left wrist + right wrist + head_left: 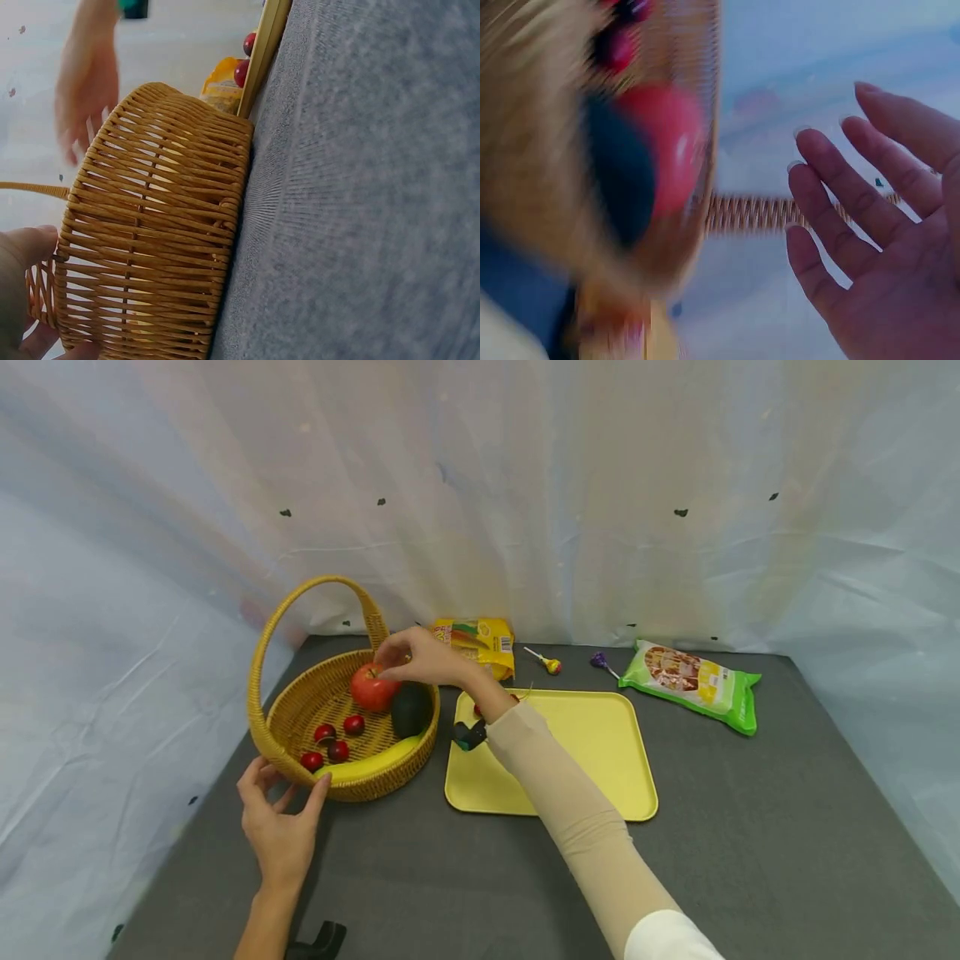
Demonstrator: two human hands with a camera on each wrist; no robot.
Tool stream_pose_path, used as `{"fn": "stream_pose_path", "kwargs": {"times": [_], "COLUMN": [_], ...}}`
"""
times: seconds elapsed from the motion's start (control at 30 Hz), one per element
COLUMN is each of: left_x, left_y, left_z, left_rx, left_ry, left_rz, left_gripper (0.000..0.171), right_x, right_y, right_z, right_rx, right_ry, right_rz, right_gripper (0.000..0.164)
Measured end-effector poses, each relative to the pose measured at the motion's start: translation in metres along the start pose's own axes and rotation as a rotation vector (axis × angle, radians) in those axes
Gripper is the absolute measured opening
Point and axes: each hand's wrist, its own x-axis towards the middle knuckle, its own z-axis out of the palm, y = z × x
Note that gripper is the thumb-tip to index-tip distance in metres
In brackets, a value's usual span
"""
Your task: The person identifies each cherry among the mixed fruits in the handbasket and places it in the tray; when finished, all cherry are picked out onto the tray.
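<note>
A woven basket (384,783) with a tall arched handle stands at the left of the table. My left hand (281,831) grips its near-left rim, thumb at the front and fingers round the side. Inside lie a red apple (367,690), a dark green avocado (410,712), a yellow banana (375,763) and several dark red cherries (354,725). Over the basket's far right side, my right hand (423,657) hovers by the apple. In the right wrist view its fingers (862,206) are spread loosely, apart from the apple and holding nothing.
Right of the basket lies a yellow tray (592,760), with cherries (478,711) at its far left, partly hidden by my right arm. Behind are a yellow snack bag (491,647), a yellow lollipop (553,666), a purple lollipop (598,660) and a green snack packet (686,683).
</note>
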Motion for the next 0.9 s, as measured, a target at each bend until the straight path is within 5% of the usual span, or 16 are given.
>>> {"fn": "stream_pose_path", "kwargs": {"times": [0.2,0.37,0.53,0.73,0.9], "left_x": [0.002,0.001,-0.001,-0.001,0.002], "left_y": [0.002,0.002,-0.002,0.0,0.019], "left_z": [0.003,0.0,-0.001,0.002,0.002], "left_rx": [-0.019,0.014,0.014,0.009,-0.003], "left_ry": [0.013,0.002,-0.038,-0.006,0.005], "left_rz": [0.045,0.001,-0.036,-0.004,0.032], "left_gripper": [0.08,0.081,0.08,0.082,0.077], "right_x": [0.037,0.054,0.061,0.061,0.058], "right_y": [-0.009,-0.01,-0.01,-0.006,-0.005], "right_z": [0.038,0.072,0.085,0.089,0.093], "right_rx": [0.026,-0.034,-0.072,-0.06,-0.042], "right_ry": [0.013,-0.021,-0.051,-0.251,-0.437], "right_rz": [0.018,0.048,0.094,0.177,0.246], "right_gripper": [0.021,0.019,0.019,0.028,0.035]}}
